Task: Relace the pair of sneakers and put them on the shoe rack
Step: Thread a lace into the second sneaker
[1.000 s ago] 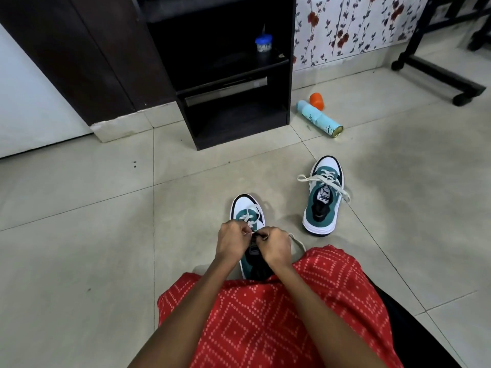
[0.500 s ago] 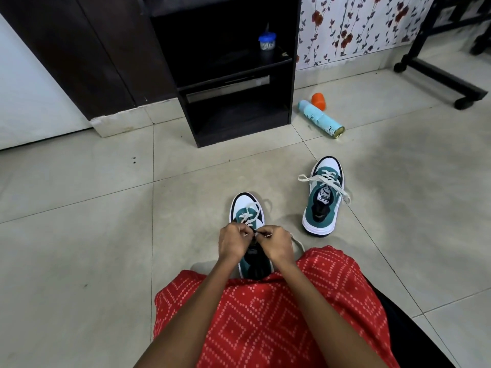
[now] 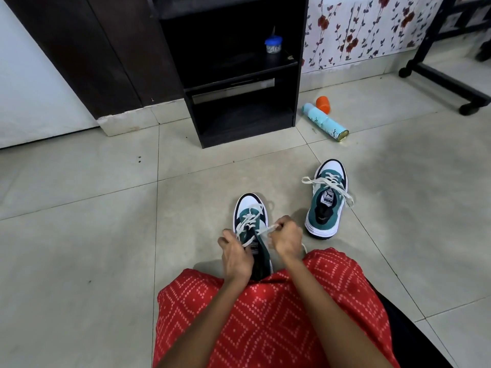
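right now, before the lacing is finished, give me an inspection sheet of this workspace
surface: pale tiled floor, both sneakers standing on it
job's things: near sneaker between the hands, its lace partly threaded; far sneaker to its right, lace ends loose and untied; black shelf unit, likely the rack, no shoes seen in it
clutter: spray can lying on its side, orange cap beside it; blue-lidded jar on the unit's shelf
grippers: left hand and right hand each pinch the lace
cables: nothing seen
surroundings: floral wall; wheeled black frame at right
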